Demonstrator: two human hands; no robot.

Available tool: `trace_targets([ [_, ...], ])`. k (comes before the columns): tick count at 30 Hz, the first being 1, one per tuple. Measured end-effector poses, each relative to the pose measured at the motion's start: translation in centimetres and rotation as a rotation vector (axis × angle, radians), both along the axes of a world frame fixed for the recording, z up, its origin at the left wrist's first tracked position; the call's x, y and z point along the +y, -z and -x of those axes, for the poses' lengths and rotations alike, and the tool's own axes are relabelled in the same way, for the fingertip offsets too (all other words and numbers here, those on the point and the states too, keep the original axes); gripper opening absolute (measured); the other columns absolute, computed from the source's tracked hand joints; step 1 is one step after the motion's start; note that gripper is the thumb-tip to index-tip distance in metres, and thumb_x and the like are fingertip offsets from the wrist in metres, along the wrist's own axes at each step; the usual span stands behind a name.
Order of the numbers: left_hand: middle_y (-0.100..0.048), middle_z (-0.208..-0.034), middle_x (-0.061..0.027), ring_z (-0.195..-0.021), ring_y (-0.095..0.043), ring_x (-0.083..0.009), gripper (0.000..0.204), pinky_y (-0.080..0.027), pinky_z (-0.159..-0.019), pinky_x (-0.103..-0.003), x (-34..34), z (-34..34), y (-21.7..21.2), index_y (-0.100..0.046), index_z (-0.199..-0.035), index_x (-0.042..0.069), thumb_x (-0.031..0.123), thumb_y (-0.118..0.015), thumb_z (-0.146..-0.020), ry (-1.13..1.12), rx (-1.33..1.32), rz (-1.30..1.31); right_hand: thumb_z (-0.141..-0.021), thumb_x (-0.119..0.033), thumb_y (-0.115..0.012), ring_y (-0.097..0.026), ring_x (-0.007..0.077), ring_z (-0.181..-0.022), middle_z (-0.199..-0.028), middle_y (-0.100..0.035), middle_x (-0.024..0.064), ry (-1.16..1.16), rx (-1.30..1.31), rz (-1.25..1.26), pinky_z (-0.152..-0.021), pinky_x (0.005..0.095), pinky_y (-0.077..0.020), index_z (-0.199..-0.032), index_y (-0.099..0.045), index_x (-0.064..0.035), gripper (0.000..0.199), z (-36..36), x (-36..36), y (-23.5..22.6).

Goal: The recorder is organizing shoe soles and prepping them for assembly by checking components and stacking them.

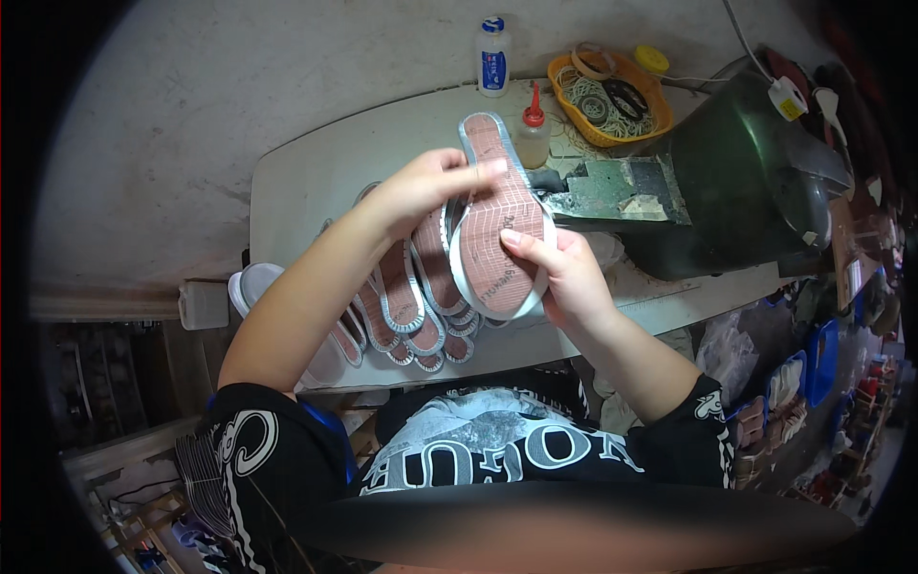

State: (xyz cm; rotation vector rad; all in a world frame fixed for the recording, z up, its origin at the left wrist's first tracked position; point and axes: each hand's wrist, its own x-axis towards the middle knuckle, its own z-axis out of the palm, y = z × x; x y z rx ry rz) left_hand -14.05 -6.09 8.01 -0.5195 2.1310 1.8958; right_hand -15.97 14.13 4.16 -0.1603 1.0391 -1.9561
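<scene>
Brown insole [491, 209], white-gridded, pale-rimmed, held aloft

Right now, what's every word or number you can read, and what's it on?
I won't copy words out, but writing shows here:
Black cloth shirt: big white letters.
Flat brown pale-rimmed insole: dark marks, partly unclear.
White plastic bottle with blue label: too small to read.

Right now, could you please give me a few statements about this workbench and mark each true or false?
1. The left hand and right hand both hold the pinkish insole. True.
2. The orange basket stands left of the white bottle. False: the orange basket is to the right.
3. The red-nozzled bottle stands upright. True.
4. The heap of insoles lies right of the green machine. False: the heap of insoles is to its left.
</scene>
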Motion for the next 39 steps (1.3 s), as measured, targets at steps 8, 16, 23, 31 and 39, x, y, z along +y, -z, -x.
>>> trace_targets([
  [8,-0.065,-0.096,-0.0146,-0.085,-0.065,-0.0193,0.043,-0.052,-0.081,-0.029,0.8,-0.8,0.6,-0.057,-0.106,-0.006,0.014,-0.076,-0.074,-0.046,-0.012,-0.290,-0.090,-0.020,-0.062,-0.066,0.0178,-0.087,-0.095,-0.066,0.0135,-0.081,-0.067,-0.144,-0.077,0.0304,-0.0543,-0.113,-0.055,0.0068,0.037,-2.1,0.5,-1.4],
  [16,-0.058,-0.114,-0.0260,-0.104,-0.060,-0.0320,0.092,-0.046,-0.093,-0.035,-0.5,0.4,-0.2,-0.042,-0.125,-0.018,0.034,-0.085,-0.062,-0.138,0.025,0.083,-0.089,-0.019,-0.060,-0.069,0.0226,-0.082,-0.091,-0.067,0.0182,-0.003,-0.134,-0.049,-0.072,0.0304,-0.0568,-0.110,-0.055,0.0069,0.034,-2.8,-0.6,-1.1],
  [23,-0.060,-0.113,-0.0120,-0.106,-0.056,-0.0179,0.061,-0.043,-0.094,-0.030,-4.6,6.6,-0.5,-0.055,-0.123,0.004,0.030,-0.078,-0.073,0.744,0.083,0.229,-0.093,-0.020,-0.052,-0.069,0.0244,-0.081,-0.094,-0.067,0.0209,0.060,-0.137,-0.023,-0.073,0.0332,-0.0579,-0.113,-0.054,0.0078,0.034,-1.9,-1.8,-1.0],
  [31,-0.059,-0.085,-0.0022,-0.081,-0.053,-0.0104,0.044,-0.044,-0.072,-0.026,-5.1,6.2,-1.6,-0.057,-0.099,0.002,0.035,-0.075,-0.076,0.731,0.006,0.326,-0.095,-0.028,-0.054,-0.067,0.0280,-0.092,-0.104,-0.063,0.0215,0.065,-0.223,-0.049,-0.079,0.0334,-0.0570,-0.117,-0.051,0.0076,0.042,-1.0,-1.8,-2.5],
  [39,-0.058,-0.080,-0.0033,-0.074,-0.052,-0.0102,0.042,-0.044,-0.065,-0.024,-4.3,2.2,-1.7,-0.057,-0.095,0.000,0.037,-0.072,-0.081,0.451,-0.091,0.331,-0.098,-0.029,-0.049,-0.067,0.0279,-0.092,-0.106,-0.062,0.0204,0.016,-0.241,-0.045,-0.076,0.0333,-0.0576,-0.118,-0.050,0.0078,0.042,0.1,-1.5,-2.7],
])
